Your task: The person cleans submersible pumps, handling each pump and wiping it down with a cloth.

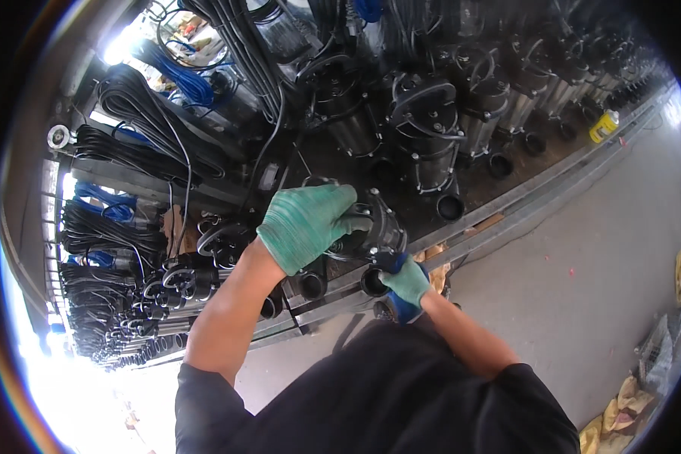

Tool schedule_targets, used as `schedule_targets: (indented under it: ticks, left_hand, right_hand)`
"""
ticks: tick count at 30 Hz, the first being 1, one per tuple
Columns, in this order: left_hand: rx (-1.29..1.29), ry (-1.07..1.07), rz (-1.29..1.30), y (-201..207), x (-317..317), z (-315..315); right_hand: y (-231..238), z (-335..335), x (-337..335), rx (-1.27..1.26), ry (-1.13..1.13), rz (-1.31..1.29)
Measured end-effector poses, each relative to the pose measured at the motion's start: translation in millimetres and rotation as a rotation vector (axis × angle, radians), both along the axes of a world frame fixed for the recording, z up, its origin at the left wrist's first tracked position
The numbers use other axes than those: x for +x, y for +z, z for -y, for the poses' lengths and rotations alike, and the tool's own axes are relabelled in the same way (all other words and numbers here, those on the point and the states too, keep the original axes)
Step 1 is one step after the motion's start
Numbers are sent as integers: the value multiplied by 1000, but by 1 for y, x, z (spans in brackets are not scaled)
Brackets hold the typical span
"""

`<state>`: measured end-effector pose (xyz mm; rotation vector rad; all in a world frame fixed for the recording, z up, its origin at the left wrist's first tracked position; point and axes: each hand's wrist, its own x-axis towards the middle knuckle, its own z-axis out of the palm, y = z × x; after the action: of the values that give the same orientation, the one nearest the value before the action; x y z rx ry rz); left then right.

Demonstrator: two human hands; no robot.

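The left hand (306,223), in a green knit glove, lies clenched over the top of a black pump (371,231), its fingers wrapped across the housing from the left. The right hand (407,281), in a green glove with a blue palm, grips the same pump from below, close to its round outlet port (373,282), which faces the camera. The pump sits between both hands at the front edge of a long metal rack (507,208) that runs from lower left to upper right across the view.

On the rack behind it stand rows of similar pumps (431,121) with black heads, carry handles and silvery steel bodies, their outlet ports pointing outward. More of them line the rack to the left (181,280), crowded close together. Bundles of black cable (140,110) lie coiled along the back, with blue cable coils (181,76) among them.

A small yellow container (604,125) with a pale label stands on the rack at far right; its print is too small to make out. Flat brown pieces of cardboard (435,253) lie under the rack just right of the pump. On the grey concrete floor (583,303), crumpled yellowish packaging (620,416) is heaped at the lower right corner.
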<state>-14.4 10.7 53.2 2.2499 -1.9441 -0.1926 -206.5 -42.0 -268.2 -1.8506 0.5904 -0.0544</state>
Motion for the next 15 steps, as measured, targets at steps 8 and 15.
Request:
schedule_targets:
  ticks: [8, 15]
  left_hand:
    - [37, 316, -49, 6, 53, -3]
    - [34, 407, 143, -2, 105, -6]
  right_hand:
    - [-20, 9, 78, 246, -77, -53]
    - [19, 29, 133, 65, 128, -116]
